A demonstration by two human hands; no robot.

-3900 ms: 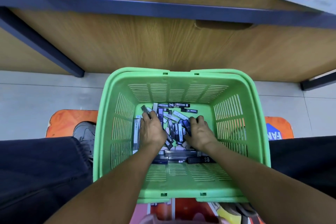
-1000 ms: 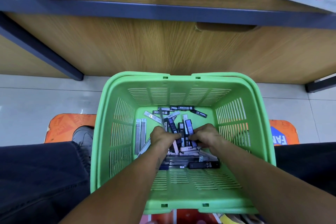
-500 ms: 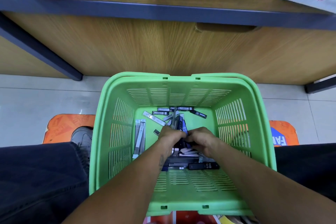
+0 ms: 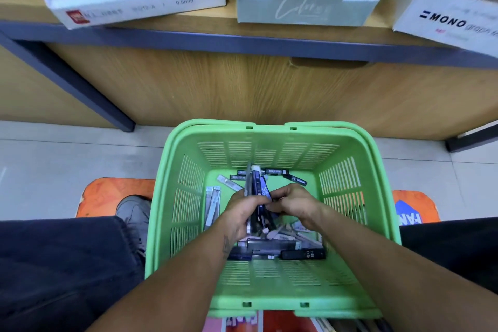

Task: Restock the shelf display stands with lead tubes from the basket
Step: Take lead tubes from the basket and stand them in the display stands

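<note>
My dark trousers (image 4: 54, 264) fill the lower left, and my grey shoe (image 4: 134, 213) pokes out beside them, resting on an orange floor mat (image 4: 107, 191) whose other end shows at the right (image 4: 415, 205). The mat lies on pale floor tiles (image 4: 54, 156). Ahead stands a wood-grain cabinet panel (image 4: 242, 89) framed by a dark blue-grey edge strip (image 4: 242, 40) and a slanting leg (image 4: 80, 83)
</note>
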